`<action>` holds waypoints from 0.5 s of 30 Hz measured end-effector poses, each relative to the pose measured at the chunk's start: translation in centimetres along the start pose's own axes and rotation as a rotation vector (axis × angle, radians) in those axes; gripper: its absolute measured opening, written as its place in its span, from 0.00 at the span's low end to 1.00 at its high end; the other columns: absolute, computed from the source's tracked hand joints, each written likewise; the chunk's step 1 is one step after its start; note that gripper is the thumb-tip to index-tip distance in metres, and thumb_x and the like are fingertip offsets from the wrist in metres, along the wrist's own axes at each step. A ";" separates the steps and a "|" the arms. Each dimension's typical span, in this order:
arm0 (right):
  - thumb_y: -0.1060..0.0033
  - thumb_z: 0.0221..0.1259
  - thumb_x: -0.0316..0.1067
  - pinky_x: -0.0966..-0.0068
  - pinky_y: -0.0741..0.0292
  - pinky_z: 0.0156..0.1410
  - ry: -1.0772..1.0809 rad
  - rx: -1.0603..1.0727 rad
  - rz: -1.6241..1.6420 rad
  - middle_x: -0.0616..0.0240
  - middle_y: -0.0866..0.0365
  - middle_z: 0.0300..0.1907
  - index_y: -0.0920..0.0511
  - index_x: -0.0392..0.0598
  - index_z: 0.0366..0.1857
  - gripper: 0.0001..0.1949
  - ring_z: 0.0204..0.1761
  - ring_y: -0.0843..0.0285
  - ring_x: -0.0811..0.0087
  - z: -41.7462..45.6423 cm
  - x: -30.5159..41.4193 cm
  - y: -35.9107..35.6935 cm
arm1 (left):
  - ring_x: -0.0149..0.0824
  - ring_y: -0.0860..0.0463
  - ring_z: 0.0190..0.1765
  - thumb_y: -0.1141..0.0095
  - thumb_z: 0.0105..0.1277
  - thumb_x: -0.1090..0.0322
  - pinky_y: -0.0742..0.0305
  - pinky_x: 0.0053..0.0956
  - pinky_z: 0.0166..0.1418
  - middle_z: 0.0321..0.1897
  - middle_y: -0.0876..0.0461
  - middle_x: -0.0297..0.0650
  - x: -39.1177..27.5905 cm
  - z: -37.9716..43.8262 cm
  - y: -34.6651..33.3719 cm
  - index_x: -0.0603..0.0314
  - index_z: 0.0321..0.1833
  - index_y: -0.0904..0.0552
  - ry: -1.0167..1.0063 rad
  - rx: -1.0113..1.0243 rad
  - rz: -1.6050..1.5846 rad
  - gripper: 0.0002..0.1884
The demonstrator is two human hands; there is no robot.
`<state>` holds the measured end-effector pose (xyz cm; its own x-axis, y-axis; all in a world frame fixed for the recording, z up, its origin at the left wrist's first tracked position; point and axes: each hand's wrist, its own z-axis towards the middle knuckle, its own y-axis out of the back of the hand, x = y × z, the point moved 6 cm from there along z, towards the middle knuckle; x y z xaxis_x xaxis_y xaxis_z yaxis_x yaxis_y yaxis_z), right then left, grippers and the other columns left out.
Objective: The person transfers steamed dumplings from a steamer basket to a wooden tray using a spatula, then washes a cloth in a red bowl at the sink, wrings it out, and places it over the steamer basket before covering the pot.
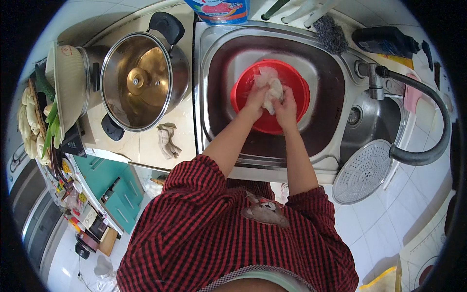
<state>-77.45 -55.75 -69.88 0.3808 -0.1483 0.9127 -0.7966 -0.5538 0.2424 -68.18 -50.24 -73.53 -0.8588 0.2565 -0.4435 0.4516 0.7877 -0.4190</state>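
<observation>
Both of my hands are over a red plastic basin (pixel 301 82) that stands in the large steel sink (pixel 324 120). Between them they hold a wet, pale, bunched cloth (pixel 274 90), its upper end spread towards the far side of the basin. My left hand (pixel 256 99) grips the cloth from the left. On the right, my right hand (pixel 286 106) has its fingers on the cloth's lower right part. The cloth hides some of the fingertips.
A steel pot with a glass lid (pixel 153 102) and a folded cloth (pixel 168 140) lie on the left counter. The faucet (pixel 375 78) rises right of the basin, near a perforated steel steamer plate (pixel 361 171). A blue detergent bag (pixel 220 12) stands behind the sink.
</observation>
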 end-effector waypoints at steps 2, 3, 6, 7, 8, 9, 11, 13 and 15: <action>0.42 0.58 0.26 0.65 0.25 0.52 0.039 0.041 -0.048 0.51 0.18 0.42 0.28 0.44 0.48 0.14 0.46 0.19 0.53 -1.3 0.9 -0.5 | 0.41 0.20 0.51 0.55 0.73 0.62 0.22 0.38 0.53 0.54 0.23 0.42 1.0 -0.2 0.4 0.58 0.63 0.31 0.104 0.053 -0.134 0.18; 0.42 0.59 0.28 0.65 0.25 0.49 0.062 0.058 -0.070 0.50 0.18 0.39 0.27 0.44 0.46 0.12 0.44 0.18 0.52 -1.7 1.7 -0.9 | 0.41 0.19 0.50 0.56 0.74 0.62 0.21 0.38 0.52 0.54 0.23 0.42 1.1 -0.3 0.2 0.59 0.62 0.30 0.154 0.082 -0.199 0.17; 0.42 0.60 0.33 0.59 0.25 0.44 -0.053 0.028 -0.497 0.47 0.19 0.32 0.24 0.46 0.45 0.11 0.38 0.20 0.46 -0.4 2.4 -0.3 | 0.39 0.21 0.53 0.61 0.76 0.59 0.23 0.35 0.56 0.54 0.23 0.41 1.1 -2.8 -0.7 0.59 0.60 0.28 -0.129 -0.022 0.169 0.18; 0.41 0.60 0.33 0.58 0.25 0.44 -0.106 0.034 -0.670 0.47 0.20 0.31 0.24 0.46 0.45 0.11 0.37 0.20 0.45 0.1 1.9 0.0 | 0.38 0.22 0.54 0.61 0.76 0.58 0.25 0.34 0.58 0.54 0.23 0.41 1.1 -3.7 -0.4 0.60 0.61 0.28 -0.182 -0.093 0.301 0.18; 0.42 0.60 0.34 0.57 0.25 0.46 -0.184 0.066 -0.643 0.47 0.20 0.34 0.24 0.46 0.48 0.13 0.40 0.21 0.46 0.3 1.2 0.5 | 0.35 0.25 0.59 0.61 0.77 0.59 0.30 0.32 0.63 0.57 0.25 0.42 2.5 -2.5 1.8 0.59 0.65 0.31 -0.147 -0.078 0.489 0.19; 0.42 0.60 0.34 0.57 0.26 0.48 -0.253 0.092 -0.613 0.46 0.20 0.38 0.24 0.46 0.50 0.14 0.42 0.21 0.46 1.3 0.5 1.2 | 0.36 0.27 0.61 0.60 0.76 0.61 0.33 0.32 0.64 0.58 0.26 0.42 2.3 -3.0 2.0 0.60 0.66 0.33 -0.133 -0.097 0.315 0.20; 0.43 0.61 0.35 0.57 0.27 0.54 -0.173 -0.013 -0.561 0.47 0.22 0.46 0.26 0.46 0.54 0.18 0.49 0.24 0.46 2.6 -0.2 1.4 | 0.38 0.30 0.65 0.57 0.75 0.65 0.37 0.32 0.68 0.61 0.28 0.43 2.0 -4.8 1.6 0.61 0.69 0.36 -0.102 -0.135 -0.036 0.21; 0.43 0.61 0.36 0.57 0.30 0.60 0.116 -0.273 -0.516 0.50 0.27 0.56 0.29 0.45 0.59 0.22 0.58 0.30 0.45 1.7 -1.4 0.1 | 0.42 0.34 0.68 0.53 0.72 0.68 0.39 0.36 0.70 0.64 0.31 0.45 3.3 -3.6 2.8 0.62 0.70 0.40 -0.110 -0.164 0.285 0.25; 0.40 0.57 0.34 0.56 0.36 0.68 0.112 -0.190 -0.759 0.49 0.37 0.64 0.33 0.45 0.64 0.28 0.66 0.40 0.46 1.0 -2.2 -2.3 | 0.45 0.37 0.70 0.50 0.69 0.70 0.43 0.38 0.72 0.67 0.35 0.47 2.6 -3.0 3.1 0.62 0.72 0.43 -0.185 -0.266 0.677 0.29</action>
<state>-76.05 -54.95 -72.78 0.8105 0.3033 0.5011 -0.4086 -0.3201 0.8547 -69.73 -45.46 -73.58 -0.3490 0.6529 -0.6722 0.7725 0.6065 0.1881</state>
